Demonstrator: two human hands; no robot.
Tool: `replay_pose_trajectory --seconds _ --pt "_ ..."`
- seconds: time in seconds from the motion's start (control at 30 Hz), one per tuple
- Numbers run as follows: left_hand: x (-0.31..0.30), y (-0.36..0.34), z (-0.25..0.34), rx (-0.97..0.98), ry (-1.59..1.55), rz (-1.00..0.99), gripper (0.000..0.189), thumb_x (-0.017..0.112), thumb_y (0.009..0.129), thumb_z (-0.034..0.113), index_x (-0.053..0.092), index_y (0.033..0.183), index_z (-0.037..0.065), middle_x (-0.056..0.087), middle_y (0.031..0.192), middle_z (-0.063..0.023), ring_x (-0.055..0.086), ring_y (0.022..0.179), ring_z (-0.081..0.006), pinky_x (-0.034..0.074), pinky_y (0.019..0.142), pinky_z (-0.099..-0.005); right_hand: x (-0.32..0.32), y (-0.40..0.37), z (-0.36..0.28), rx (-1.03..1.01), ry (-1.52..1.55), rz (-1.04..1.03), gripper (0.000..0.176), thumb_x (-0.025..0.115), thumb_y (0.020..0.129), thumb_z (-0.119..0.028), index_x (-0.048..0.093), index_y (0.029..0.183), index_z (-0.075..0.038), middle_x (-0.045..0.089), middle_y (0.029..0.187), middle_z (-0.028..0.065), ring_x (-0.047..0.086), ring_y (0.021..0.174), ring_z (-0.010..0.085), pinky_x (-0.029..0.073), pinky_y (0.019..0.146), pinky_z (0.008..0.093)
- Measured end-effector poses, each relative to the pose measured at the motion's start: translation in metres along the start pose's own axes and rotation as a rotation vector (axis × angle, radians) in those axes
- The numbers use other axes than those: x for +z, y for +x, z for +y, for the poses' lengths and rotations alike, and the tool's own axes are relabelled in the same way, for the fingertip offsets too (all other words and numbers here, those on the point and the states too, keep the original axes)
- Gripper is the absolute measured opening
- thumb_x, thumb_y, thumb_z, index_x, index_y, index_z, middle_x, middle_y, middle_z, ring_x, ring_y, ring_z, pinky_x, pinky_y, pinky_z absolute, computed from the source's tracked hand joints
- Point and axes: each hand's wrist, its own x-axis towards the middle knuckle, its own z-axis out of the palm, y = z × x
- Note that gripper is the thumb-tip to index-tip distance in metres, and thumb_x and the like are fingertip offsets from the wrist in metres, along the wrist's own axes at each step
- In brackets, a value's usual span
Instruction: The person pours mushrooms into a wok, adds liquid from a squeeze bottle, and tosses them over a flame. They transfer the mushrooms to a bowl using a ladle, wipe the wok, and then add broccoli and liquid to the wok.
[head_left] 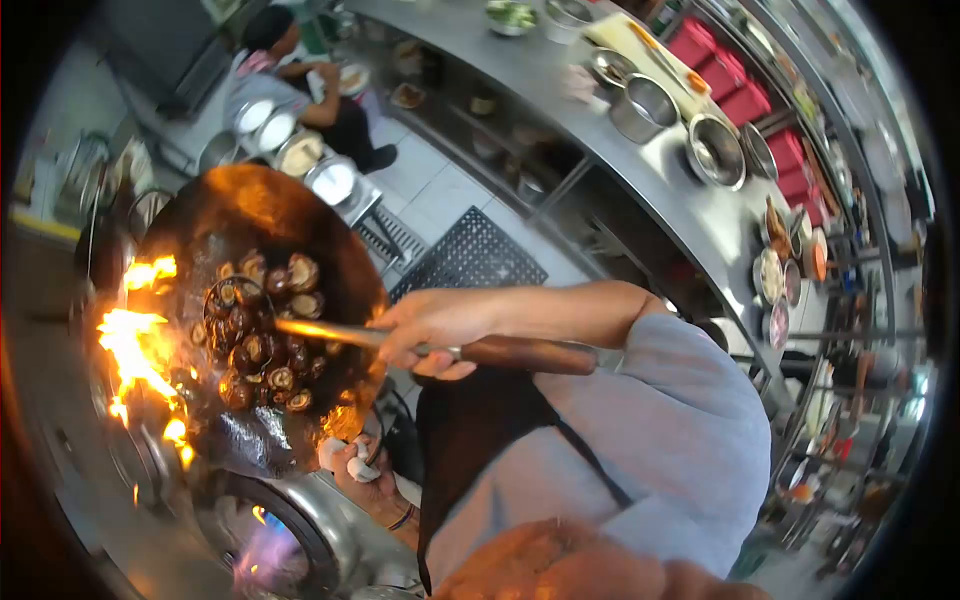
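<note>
Right hand [435, 325] wrapped round ladle [330, 331]; mushrooms [255, 348] beyond that grip, in wok [335, 225]; left hand [372, 485] clenching cloth [362, 468] at wok's near edge; flames [140, 345] farther out.

Our backdrop's a proper kitchen: pale square floor tiles [422, 170], a dark perforated floor mat [475, 250] lying on them. Past that we've got a long steel tabletop [722, 225], bright light glinting off it, shadowy open shelving [600, 215] underneath.
</note>
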Motion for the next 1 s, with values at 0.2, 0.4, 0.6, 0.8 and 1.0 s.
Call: replay_pose_trajectory --seconds 0.2,0.4,0.6,0.8,1.0 --pt "0.04 0.02 0.022 -0.202 0.103 -0.23 0.013 0.059 0.083 0.014 0.056 0.087 0.003 0.06 0.072 -0.0129 0.051 0.049 -0.017 0.04 0.037 -0.0258 0.054 -0.075 -0.014 -0.265 0.043 0.255 0.011 0.06 0.093 -0.007 0.05 0.09 -0.004 0.047 0.072 0.0016 0.043 0.045 0.0068 0.035 0.032 0.0268" --pt "0.08 0.057 0.019 -0.516 0.197 -0.385 0.028 0.059 0.083 0.026 0.056 0.076 -0.001 0.051 0.057 -0.0078 0.041 0.041 -0.016 0.032 0.036 -0.0251 0.086 -0.142 -0.02 -0.469 0.156 0.462 0.016 0.062 0.092 -0.005 0.046 0.089 -0.004 0.047 0.071 0.0021 0.043 0.045 0.0068 0.032 0.031 0.027" --pt "0.149 0.062 -0.048 -0.698 0.279 -0.515 0.026 0.061 0.08 0.023 0.062 0.08 -0.003 0.05 0.058 -0.0058 0.041 0.043 -0.0133 0.031 0.037 -0.0247 0.072 -0.249 -0.016 -0.722 0.361 0.736 0.012 0.058 0.093 -0.004 0.049 0.102 -0.003 0.05 0.075 0.0025 0.041 0.044 0.0036 0.029 0.029 0.0228" --pt "0.189 0.066 -0.096 -0.736 0.401 -0.472 0.022 0.059 0.082 0.023 0.055 0.07 0.005 0.046 0.056 -0.0023 0.039 0.044 -0.014 0.03 0.038 -0.0262 0.033 -0.326 -0.037 -0.828 0.187 1.097 0.01 0.055 0.095 -0.006 0.046 0.093 -0.008 0.047 0.071 -0.0007 0.038 0.042 0.0016 0.026 0.028 0.0211" --pt "0.187 0.056 -0.088 -0.667 0.456 -0.378 0.025 0.059 0.086 0.025 0.049 0.068 0.011 0.041 0.055 -0.0018 0.036 0.043 -0.0143 0.028 0.038 -0.0283 -0.078 -0.327 -0.015 -0.753 -0.045 1.311 0.055 0.061 0.089 -0.006 0.045 0.14 0.006 0.048 0.066 -0.0016 0.043 0.049 0.0068 0.037 0.041 0.0242"
